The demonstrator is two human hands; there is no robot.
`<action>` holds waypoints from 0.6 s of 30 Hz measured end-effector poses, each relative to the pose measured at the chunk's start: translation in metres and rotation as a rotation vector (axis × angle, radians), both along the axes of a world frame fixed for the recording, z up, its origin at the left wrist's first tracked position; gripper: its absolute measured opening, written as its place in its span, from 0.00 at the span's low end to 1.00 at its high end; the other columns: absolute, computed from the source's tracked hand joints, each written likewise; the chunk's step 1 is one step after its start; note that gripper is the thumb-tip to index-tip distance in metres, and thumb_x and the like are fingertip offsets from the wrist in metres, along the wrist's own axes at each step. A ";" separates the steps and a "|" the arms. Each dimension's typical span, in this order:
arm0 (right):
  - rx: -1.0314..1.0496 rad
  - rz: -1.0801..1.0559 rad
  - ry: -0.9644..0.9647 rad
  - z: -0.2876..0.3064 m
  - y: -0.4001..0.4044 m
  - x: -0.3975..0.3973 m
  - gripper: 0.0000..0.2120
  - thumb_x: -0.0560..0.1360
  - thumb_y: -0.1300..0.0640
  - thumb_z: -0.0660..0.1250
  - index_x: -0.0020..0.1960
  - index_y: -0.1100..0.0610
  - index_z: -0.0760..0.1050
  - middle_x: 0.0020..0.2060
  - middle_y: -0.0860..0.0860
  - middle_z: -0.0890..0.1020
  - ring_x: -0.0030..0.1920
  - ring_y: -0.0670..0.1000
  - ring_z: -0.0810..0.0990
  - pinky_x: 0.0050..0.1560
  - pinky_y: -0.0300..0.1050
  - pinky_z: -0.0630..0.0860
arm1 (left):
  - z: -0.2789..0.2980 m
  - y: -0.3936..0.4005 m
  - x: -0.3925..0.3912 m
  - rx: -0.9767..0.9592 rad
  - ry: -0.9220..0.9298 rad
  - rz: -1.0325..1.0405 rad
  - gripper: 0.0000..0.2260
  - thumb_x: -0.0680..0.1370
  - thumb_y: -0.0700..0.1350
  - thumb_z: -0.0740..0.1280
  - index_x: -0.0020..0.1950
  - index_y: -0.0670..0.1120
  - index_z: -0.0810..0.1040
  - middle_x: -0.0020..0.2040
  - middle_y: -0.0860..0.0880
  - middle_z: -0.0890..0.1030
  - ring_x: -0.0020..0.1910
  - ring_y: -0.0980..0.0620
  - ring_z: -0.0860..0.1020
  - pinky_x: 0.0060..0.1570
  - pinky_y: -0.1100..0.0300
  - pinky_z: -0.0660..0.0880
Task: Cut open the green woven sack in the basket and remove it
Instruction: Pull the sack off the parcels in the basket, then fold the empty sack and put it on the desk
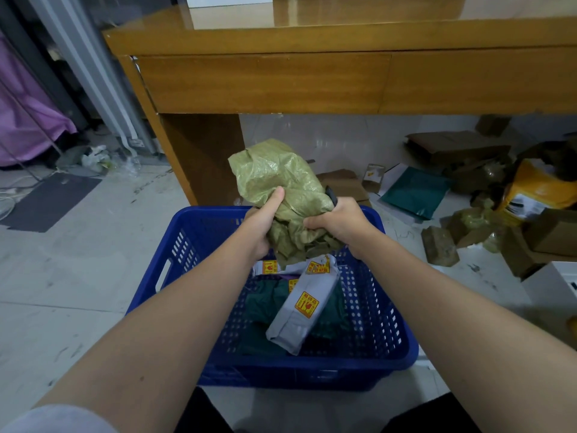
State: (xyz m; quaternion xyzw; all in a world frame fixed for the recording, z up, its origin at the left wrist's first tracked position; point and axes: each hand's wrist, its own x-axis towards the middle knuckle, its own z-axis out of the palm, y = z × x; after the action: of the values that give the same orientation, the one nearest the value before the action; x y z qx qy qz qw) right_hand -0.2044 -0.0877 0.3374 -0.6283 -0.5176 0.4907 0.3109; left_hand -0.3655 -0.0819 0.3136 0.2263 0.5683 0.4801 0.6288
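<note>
You are gripping the green woven sack [281, 195] with both hands, holding it bunched up above the far end of the blue basket [175, 276]. Your left hand [262, 223] is closing around the sack's left side with the thumb lying up along the fabric. Your right hand [337, 223] is clenching the crumpled lower part from the right, and a dark object [331, 195] is sticking up from that fist beside the sack; what it is I cannot tell. The sack is rising in a loose crumpled lump above your hands, and its lower folds are hanging down to just above the parcels in the basket.

The basket is sitting on the tiled floor [62, 276] in front of you. Inside it, a grey parcel [306, 310] with yellow and red stickers is lying at a slant on top of dark green packages [265, 304], and a second grey parcel [268, 267] is showing at the far end under the sack.

Beyond the basket a wooden table [281, 79] is standing. To your right, brown cardboard pieces [449, 145], a dark green flat bag [415, 192] and a yellow package [537, 189] are lying scattered across the floor. A dark mat [50, 201] is lying on the floor to your left.
</note>
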 end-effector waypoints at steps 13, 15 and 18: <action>0.144 -0.075 -0.095 0.023 -0.005 0.013 0.18 0.63 0.48 0.78 0.48 0.55 0.80 0.44 0.50 0.84 0.45 0.52 0.83 0.50 0.53 0.82 | 0.030 -0.002 0.023 0.156 0.005 0.094 0.17 0.76 0.45 0.73 0.62 0.42 0.77 0.55 0.43 0.83 0.48 0.44 0.83 0.42 0.51 0.81; 0.191 -0.064 -0.131 0.036 -0.005 0.016 0.16 0.65 0.46 0.77 0.47 0.54 0.80 0.44 0.50 0.84 0.45 0.52 0.82 0.50 0.53 0.81 | 0.041 -0.001 0.027 0.154 0.012 0.096 0.23 0.75 0.47 0.74 0.67 0.41 0.73 0.58 0.41 0.82 0.50 0.43 0.83 0.40 0.51 0.81; 0.217 -0.048 -0.168 0.054 -0.003 0.021 0.17 0.66 0.45 0.76 0.48 0.55 0.80 0.44 0.51 0.84 0.45 0.53 0.82 0.50 0.53 0.81 | 0.054 0.001 0.031 0.148 0.029 0.087 0.29 0.72 0.51 0.76 0.68 0.41 0.72 0.60 0.40 0.81 0.52 0.40 0.83 0.42 0.47 0.82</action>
State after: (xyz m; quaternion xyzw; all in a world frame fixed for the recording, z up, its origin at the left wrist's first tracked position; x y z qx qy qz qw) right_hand -0.1830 -0.0906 0.3913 -0.6420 -0.5768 0.3699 0.3440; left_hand -0.3350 -0.0810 0.3680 0.2540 0.5496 0.5443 0.5806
